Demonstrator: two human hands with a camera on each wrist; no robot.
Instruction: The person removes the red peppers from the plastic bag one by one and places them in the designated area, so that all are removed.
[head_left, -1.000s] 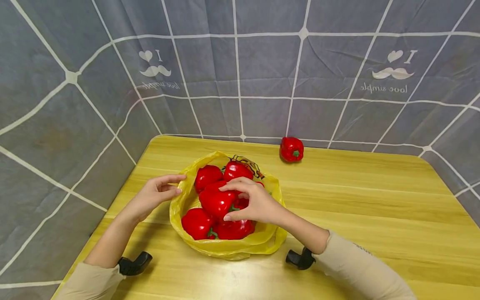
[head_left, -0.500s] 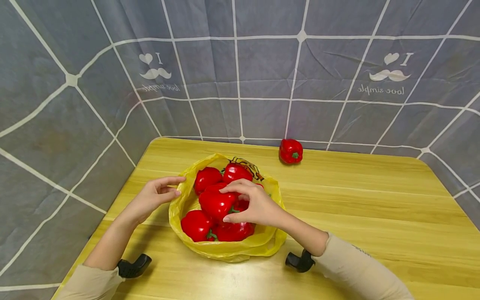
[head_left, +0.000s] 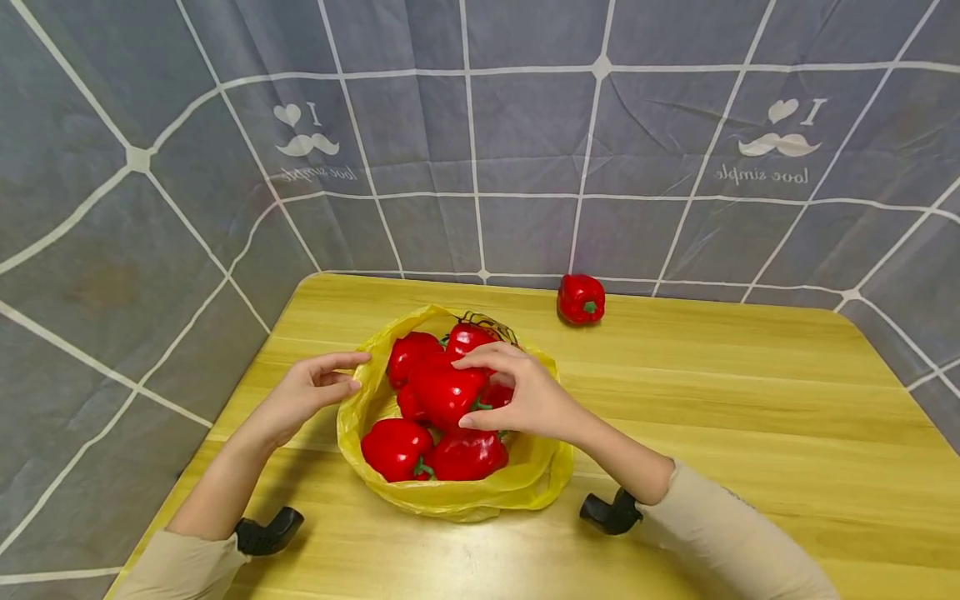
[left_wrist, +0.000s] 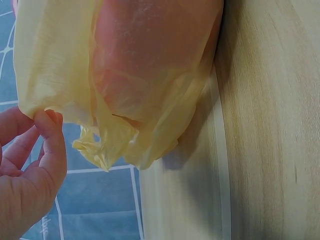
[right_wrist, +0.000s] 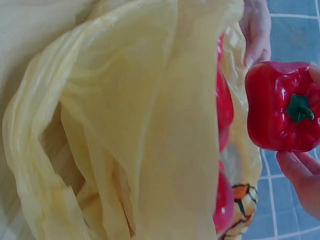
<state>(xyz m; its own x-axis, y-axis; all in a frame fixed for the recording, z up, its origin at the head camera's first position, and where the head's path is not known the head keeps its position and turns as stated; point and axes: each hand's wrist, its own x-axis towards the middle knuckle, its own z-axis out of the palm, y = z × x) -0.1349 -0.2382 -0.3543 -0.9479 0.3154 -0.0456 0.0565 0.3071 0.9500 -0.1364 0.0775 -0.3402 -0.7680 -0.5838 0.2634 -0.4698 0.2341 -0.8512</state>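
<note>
A yellow plastic bag (head_left: 450,500) stands with its mouth spread wide, and several red bell peppers (head_left: 396,448) with green stems lie inside. My right hand (head_left: 528,396) grips one bell pepper (head_left: 442,387) between thumb and fingers over the bag's mouth. In the right wrist view this bell pepper (right_wrist: 272,110) is raised at the level of the bag's rim, its green stem facing the camera. My left hand (head_left: 300,396) pinches the bag's left rim; the left wrist view has its thumb and finger (left_wrist: 50,135) on the thin yellow plastic (left_wrist: 55,60).
A single red bell pepper (head_left: 581,300) sits at the back edge of the wooden table (head_left: 712,400). Grey curtains (head_left: 525,133) with white lines hang behind and at the sides. A black wrist mount (head_left: 268,532) is on the left forearm, another (head_left: 611,512) on the right.
My right hand has raised its bell pepper from among the others and moved slightly to the right. My left hand stays on the bag's rim.
</note>
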